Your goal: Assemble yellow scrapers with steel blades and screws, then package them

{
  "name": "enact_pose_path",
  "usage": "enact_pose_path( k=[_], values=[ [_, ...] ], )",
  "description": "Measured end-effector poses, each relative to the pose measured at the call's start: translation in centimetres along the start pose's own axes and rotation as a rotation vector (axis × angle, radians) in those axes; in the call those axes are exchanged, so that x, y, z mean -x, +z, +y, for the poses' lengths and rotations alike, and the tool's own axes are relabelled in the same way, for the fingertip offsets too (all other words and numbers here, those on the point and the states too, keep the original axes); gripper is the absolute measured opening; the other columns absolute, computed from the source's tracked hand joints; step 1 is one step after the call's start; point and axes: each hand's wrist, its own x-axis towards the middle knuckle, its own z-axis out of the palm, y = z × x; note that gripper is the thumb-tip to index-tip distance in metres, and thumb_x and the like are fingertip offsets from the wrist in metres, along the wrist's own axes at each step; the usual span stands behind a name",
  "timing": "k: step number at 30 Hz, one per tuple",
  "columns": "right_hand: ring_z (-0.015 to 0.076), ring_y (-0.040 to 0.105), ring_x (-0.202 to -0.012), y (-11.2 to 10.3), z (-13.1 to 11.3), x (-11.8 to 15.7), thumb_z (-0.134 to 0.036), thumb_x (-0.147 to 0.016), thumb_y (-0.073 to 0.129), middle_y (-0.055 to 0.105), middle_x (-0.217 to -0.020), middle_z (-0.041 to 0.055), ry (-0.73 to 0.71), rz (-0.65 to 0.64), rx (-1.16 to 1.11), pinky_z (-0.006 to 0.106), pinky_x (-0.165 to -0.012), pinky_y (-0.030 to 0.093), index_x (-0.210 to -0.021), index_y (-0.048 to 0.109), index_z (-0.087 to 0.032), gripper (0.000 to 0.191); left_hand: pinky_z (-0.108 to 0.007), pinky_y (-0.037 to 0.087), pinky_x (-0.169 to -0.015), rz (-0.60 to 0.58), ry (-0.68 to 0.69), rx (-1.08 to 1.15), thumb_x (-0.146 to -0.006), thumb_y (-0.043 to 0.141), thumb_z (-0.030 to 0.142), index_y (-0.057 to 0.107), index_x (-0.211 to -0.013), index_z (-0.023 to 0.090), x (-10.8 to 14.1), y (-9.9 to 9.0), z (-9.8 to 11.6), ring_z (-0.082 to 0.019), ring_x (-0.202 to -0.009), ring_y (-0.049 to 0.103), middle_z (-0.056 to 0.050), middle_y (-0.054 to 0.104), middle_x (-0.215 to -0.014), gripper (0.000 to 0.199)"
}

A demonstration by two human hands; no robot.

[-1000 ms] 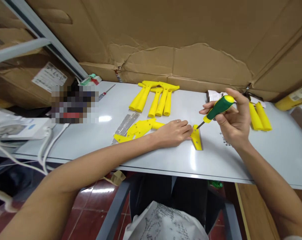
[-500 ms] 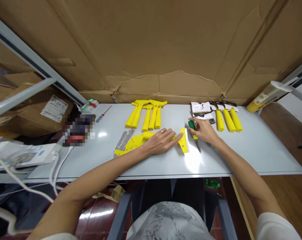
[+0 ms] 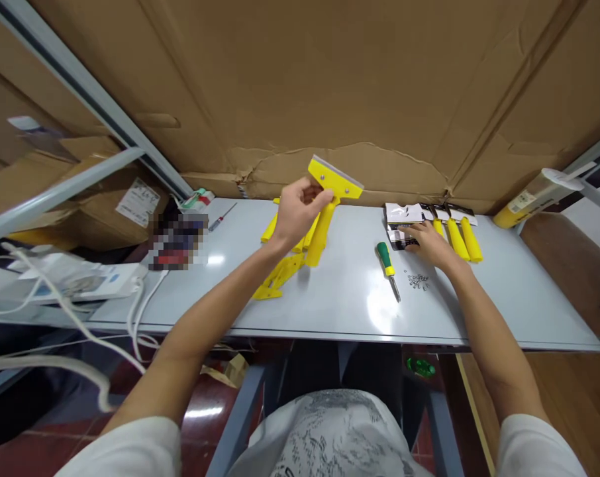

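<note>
A yellow scraper [image 3: 336, 180] with a metal blade edge and two screws in its head is raised off the table, blade upward. My left hand [image 3: 300, 211] grips it below the head. My right hand [image 3: 432, 244] lies over the black-and-white packets [image 3: 402, 222], fingers stretched out across them; whether it pinches one I cannot tell. Left of that hand, a green-and-yellow screwdriver [image 3: 386, 262] rests on the table near a scatter of small screws [image 3: 418, 281]. Yellow scraper handles [image 3: 269, 230] lie behind my left hand, partly hidden. Flat yellow pieces [image 3: 280, 277] are beneath my left forearm.
Several packaged yellow-handled scrapers [image 3: 457, 240] lie at the right, beside a yellow-and-white cylinder [image 3: 523, 202]. A thin screwdriver [image 3: 222, 217] and a blurred item [image 3: 178, 240] are at the left, near white cables [image 3: 136, 318]. Cardboard [image 3: 369, 99] walls off the back.
My left hand has lifted the scraper from the table and turned its blade upward. My right hand has let go of the green-and-yellow screwdriver and moved right to the packets.
</note>
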Motion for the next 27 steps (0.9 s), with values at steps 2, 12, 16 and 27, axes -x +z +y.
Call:
enact_pose_path(
  k=[2,12,16,27],
  values=[
    [0.0403,0.056,-0.116,0.2,0.3,-0.2,-0.017,-0.086,0.071,0.074,-0.125,0.0181,-0.017,0.039,-0.032,0.058,-0.106,0.05,-0.144,0.072,-0.017,0.057,-0.022,0.059,-0.064,0.004,-0.078,0.072,-0.08,0.085,0.042,0.073,-0.09,0.018,-1.9,0.0,1.2,-0.016,-0.075,0.075,-0.005,0.078,-0.086,0.029],
    [0.0211,0.061,-0.073,0.0,-1.1,-0.8,-0.074,-0.092,0.068,0.065,-0.078,0.0024,0.164,0.477,-0.616,0.034,-0.068,0.05,-0.098,0.063,-0.023,0.052,-0.03,0.069,-0.067,-0.088,-0.301,0.293,-0.078,0.085,0.03,0.067,-0.089,0.017,-3.7,-0.3,2.0,-0.021,-0.075,0.081,-0.006,0.081,-0.089,0.025],
    [0.0155,0.059,-0.056,1.0,-4.1,-0.7,-0.085,-0.09,0.063,0.063,-0.069,-0.0011,0.178,0.382,-0.946,0.029,-0.052,0.044,-0.098,0.058,-0.024,0.062,-0.032,0.072,-0.073,0.018,-0.335,0.396,-0.077,0.086,0.026,0.06,-0.084,0.02,-3.9,0.1,0.9,-0.022,-0.083,0.082,-0.005,0.082,-0.092,0.027],
    [0.0139,0.063,-0.059,0.6,-7.2,-0.1,-0.082,-0.081,0.077,0.065,-0.074,-0.0003,0.213,0.272,-1.419,0.028,-0.053,0.049,-0.086,0.058,-0.024,0.061,-0.033,0.072,-0.078,0.074,-0.198,0.336,-0.076,0.097,0.039,0.045,-0.079,0.023,-3.5,0.3,0.4,-0.024,-0.096,0.083,0.001,0.078,-0.09,0.054]
  ],
)
